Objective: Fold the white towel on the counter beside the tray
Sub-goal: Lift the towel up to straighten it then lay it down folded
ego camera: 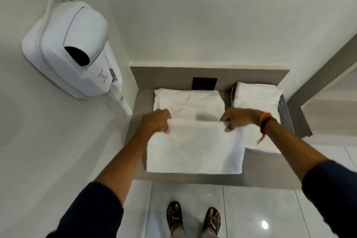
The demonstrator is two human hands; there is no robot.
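The only clear mark is a white leaping-cat logo on the strap of each of the 2 dark sandals (193, 218) on the floor tiles, with no wording beside it that can be read. The white wall-mounted hair dryer (71, 48) bears a small grey emblem and a line of lettering low on its body, and a small sticker label (114, 75) sits on its handle near the coiled cord, but the print on all of these is too small and blurred to make out.

Soft even light, wide-angle bending at edges, hands (156, 121) motion-blurred.
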